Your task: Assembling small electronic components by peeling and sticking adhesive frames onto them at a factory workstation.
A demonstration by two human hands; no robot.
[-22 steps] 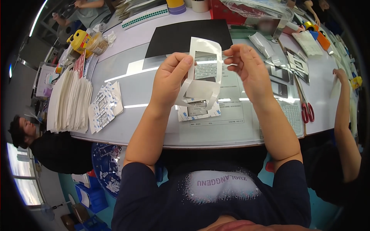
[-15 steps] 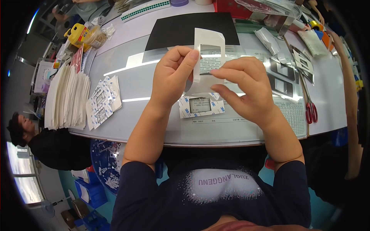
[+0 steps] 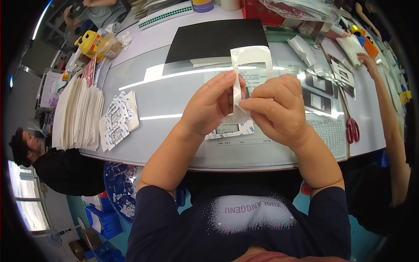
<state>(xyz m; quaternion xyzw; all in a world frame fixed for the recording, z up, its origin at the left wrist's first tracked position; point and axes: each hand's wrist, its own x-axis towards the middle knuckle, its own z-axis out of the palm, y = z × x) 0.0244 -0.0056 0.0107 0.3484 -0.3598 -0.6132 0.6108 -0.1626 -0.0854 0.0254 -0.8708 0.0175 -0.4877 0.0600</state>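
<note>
Glossy grey tabletop (image 3: 157,131) spreads before me, catching streaks of light. Above its near part, I have a white rectangular frame (image 3: 251,54) raised off the surface. My left grip (image 3: 232,83) is closed on its left side, thumb in front; my right grip (image 3: 242,104) pinches it lower down, fingertips drawn together near the bottom left. Below my hands, partly hidden, lies a blue-and-white patterned frame (image 3: 246,129) on a printed sheet (image 3: 233,144). To my left are more patterned pieces (image 3: 117,120) beside a tall stack of white paper (image 3: 78,118); to my right, red-handled scissors (image 3: 352,131) and dark-bordered panels (image 3: 317,102). Farther off come a black sheet (image 3: 214,41), a yellow container (image 3: 88,43) and a red box (image 3: 255,15).
</note>
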